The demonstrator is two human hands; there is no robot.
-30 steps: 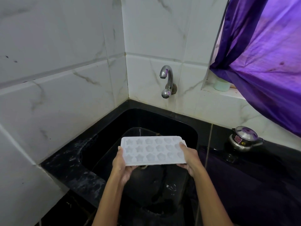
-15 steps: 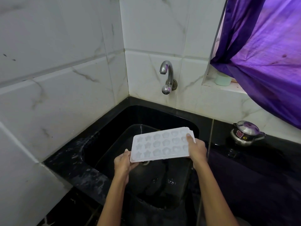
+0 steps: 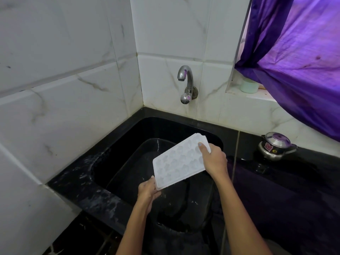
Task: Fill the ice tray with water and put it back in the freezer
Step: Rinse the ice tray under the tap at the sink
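Gripping the white ice tray (image 3: 181, 161) at its upper right end, the right hand (image 3: 214, 160) curls its fingers under the rim with the thumb pressed on top. The left hand (image 3: 148, 192) pinches the tray's lower left corner, fingers curled beneath it. The tray hangs over the black sink (image 3: 128, 153), well below the tap (image 3: 185, 83). Compared with 0.5 s ago, the tray is tilted more steeply, its right end raised and its left end lowered.
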